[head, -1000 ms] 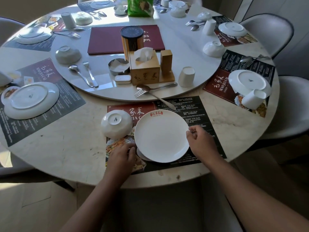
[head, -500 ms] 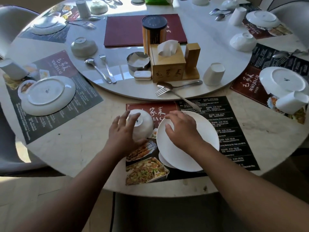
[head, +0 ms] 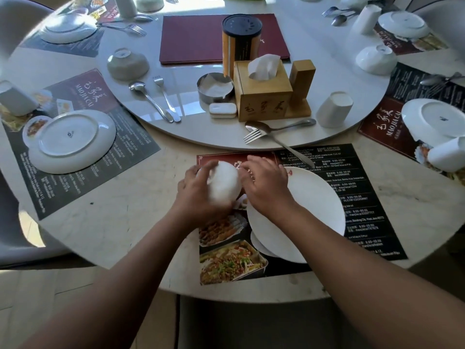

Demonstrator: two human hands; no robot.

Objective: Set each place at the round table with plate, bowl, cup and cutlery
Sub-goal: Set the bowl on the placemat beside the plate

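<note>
The left hand (head: pixel 198 191) curls its fingers round the left side of the white bowl (head: pixel 225 183), which sits over the upper-left part of the placemat (head: pixel 364 197). The bowl is smeared by motion blur, so it is hard to tell which way up it is or whether it touches the mat. The right hand (head: pixel 268 186) lies just to the bowl's right with its fingers bent downward. Their tips are hidden behind the knuckles, so I cannot tell whether they grip the bowl, merely touch it or hold nothing. Under this hand's palm and wrist lies the white plate (head: pixel 318 210), face up on the mat. The hand covers its left rim, and a red mark on the rim shows only in part beside the knuckles. A thin white edge (head: pixel 260 248) peeks out from under the plate on the wrist side, and what it belongs to is unclear. Just beyond the right fingers the fork (head: pixel 254 136) and spoon (head: pixel 258 127) lie crossed at the rim of the turntable (head: pixel 196 129), one handle reaching over onto the mat. Farther beyond and to the right of those fingers a white cup (head: pixel 333 109) stands on the turntable near the wooden tissue box (head: pixel 263 99). Both hands cover most of the mat's printed heading.
</note>
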